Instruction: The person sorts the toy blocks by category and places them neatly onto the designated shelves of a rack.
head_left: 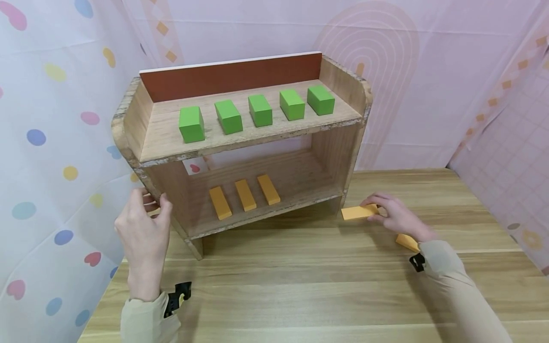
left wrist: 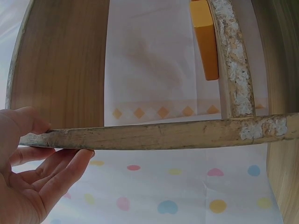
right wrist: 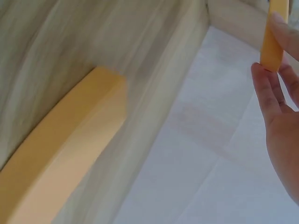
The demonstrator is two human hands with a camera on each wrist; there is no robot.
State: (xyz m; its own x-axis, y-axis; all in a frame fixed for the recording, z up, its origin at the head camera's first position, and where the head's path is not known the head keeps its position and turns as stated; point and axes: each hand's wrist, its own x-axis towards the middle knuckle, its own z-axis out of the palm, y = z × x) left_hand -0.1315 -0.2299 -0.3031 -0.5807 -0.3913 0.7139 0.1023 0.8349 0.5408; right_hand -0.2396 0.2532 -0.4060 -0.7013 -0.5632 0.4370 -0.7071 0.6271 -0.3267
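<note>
My left hand point(head_left: 143, 231) grips the left side panel point(left wrist: 154, 136) of a small two-tier wooden shelf point(head_left: 165, 124); the left wrist view has the thumb on one face of its edge and the fingers on the other. Right of the shelf, my right hand point(head_left: 396, 216) pinches a flat orange block point(head_left: 354, 213) by one end, thumb against fingers. In the right wrist view, that held block point(right wrist: 274, 42) shows at the upper right. Another orange block point(head_left: 406, 242) lies on the table, partly hidden by my right wrist. Three orange blocks point(head_left: 245, 195) lie spaced apart on the lower tier.
Several green blocks point(head_left: 260, 110) stand in a row on the upper tier, before a reddish-brown back board point(head_left: 231, 77). The shelf stands angled on a wood-grain table point(head_left: 291, 286). Patterned cloths point(head_left: 266, 35) hang behind and at both sides.
</note>
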